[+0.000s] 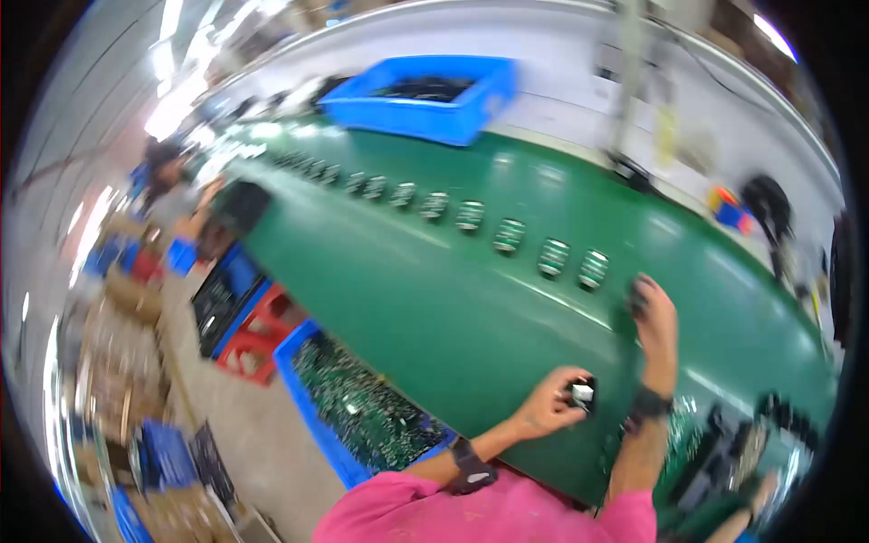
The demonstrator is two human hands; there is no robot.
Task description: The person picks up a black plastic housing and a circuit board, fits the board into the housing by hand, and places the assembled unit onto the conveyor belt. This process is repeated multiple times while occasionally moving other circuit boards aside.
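At the near edge of the green tabletop (434, 299), the left hand (548, 403) is curling inward with the wrist bent, its grip closing around a small black part with a white face (582, 394). The fingers are wrapping over the top of the part, and the part is sitting just above the tabletop edge. The left forearm is entering from the lower edge, wearing a dark wrist strap (471, 466) above a pink sleeve (407, 516).

The right hand (654, 312) is reaching forward over the tabletop with the forearm nearly straight and a dark band (647, 403) at the wrist. Its fingertips are resting on a small dark piece (638, 297); motion blur is preventing any finding on whether that grip is closed around it.

Just beyond the right hand, a row of coils (507, 235) is standing in a line running away toward the upper left. The nearest coil (593, 269) is lying just beside the right fingertips.

Below the tabletop on the left side, a blue bin (312, 412) is holding green circuit boards (371, 412). A second blue bin (425, 95) is sitting at the far side.
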